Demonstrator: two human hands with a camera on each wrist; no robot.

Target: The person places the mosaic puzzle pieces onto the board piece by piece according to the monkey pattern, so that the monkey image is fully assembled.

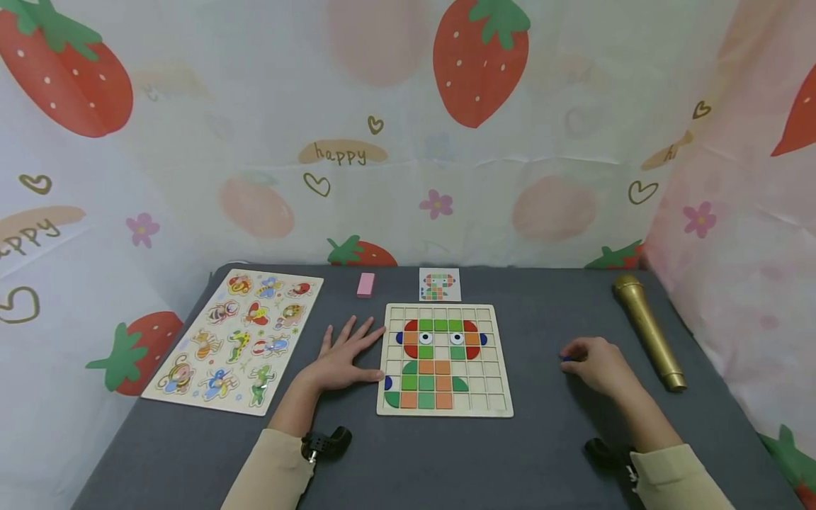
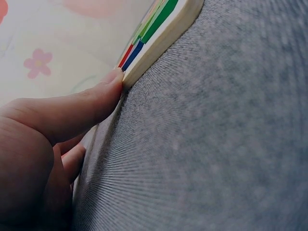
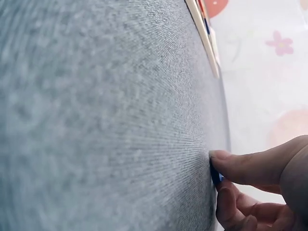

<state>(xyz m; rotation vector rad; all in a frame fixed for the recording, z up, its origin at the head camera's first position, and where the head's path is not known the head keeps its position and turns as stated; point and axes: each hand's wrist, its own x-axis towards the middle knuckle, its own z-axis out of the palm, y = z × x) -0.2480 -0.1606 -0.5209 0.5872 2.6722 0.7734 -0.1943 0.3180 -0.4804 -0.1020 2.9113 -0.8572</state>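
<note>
A wooden grid board (image 1: 484, 312) lies flat on the table, with red, green, orange and blue tiles forming a figure with two eyes. The left hand (image 1: 341, 363) rests beside it with spread fingers, the thumb (image 2: 103, 91) touching the board's left edge. Right of the board, the right hand (image 1: 598, 365) pinches a small blue tile (image 3: 216, 174) between thumb and fingers, close over the tabletop. Most of that tile is hidden by the fingers. Behind the board lies a pattern card (image 1: 440, 285) printed with a similar figure.
At the left lies a board of cartoon insects (image 1: 239, 343). A pink block (image 1: 365, 285) sits near the table's back edge. A gold microphone (image 1: 650, 333) lies at the right, beyond the right hand. The dark grey tabletop (image 1: 472, 460) meets a strawberry-print curtain (image 1: 408, 92) at the back.
</note>
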